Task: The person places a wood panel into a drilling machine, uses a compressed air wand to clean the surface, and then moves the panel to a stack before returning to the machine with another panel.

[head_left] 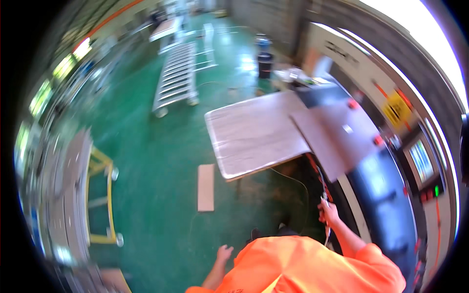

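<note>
My right hand is closed around a slim silver and red tool, beside the front edge of a machine bed. A thin pale hose or cord hangs below that hand; blur hides the tool's exact kind. Ahead of it, a flat brownish metal sheet lies on the black bed, with red knobs near its far edge. Next to the sheet stands a table with a silvery wrapped top. My left hand hangs low over the green floor, holding nothing, its fingers loosely apart.
A tan board lies on the floor. On the left is a yellow wheeled cart by stacked panels. Farther off stand a slatted roller rack and a dark bin. A control screen is on the machine at right.
</note>
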`<state>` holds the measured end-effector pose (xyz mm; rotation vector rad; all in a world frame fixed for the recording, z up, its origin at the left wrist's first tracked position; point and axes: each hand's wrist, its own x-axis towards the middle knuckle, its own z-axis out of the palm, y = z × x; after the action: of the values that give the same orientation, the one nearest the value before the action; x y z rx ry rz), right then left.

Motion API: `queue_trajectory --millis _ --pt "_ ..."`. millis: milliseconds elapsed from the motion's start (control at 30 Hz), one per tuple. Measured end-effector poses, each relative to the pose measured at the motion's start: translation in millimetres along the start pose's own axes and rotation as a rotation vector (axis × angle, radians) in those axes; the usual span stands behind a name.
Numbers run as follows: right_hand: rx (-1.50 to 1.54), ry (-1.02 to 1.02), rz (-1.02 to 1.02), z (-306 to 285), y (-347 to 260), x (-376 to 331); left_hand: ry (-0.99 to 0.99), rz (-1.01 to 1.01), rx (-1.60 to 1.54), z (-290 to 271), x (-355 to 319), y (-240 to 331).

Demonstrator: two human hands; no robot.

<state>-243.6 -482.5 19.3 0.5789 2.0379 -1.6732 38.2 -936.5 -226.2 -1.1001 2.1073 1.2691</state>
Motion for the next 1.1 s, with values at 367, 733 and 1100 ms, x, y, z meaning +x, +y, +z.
queue_trajectory --millis 367,733,1100 --pt "0.410 0.635 0.257 -167 83 -35 -0.182 -0.037 0.010 -14 19 88" --pt "0.602 0.531 0.227 -240 89 0 -0.190 0.110 0.248 70 36 235" --pt "0.433 0.486 0.175 -306 46 75 -0.341 0.390 0.211 203 -13 426"
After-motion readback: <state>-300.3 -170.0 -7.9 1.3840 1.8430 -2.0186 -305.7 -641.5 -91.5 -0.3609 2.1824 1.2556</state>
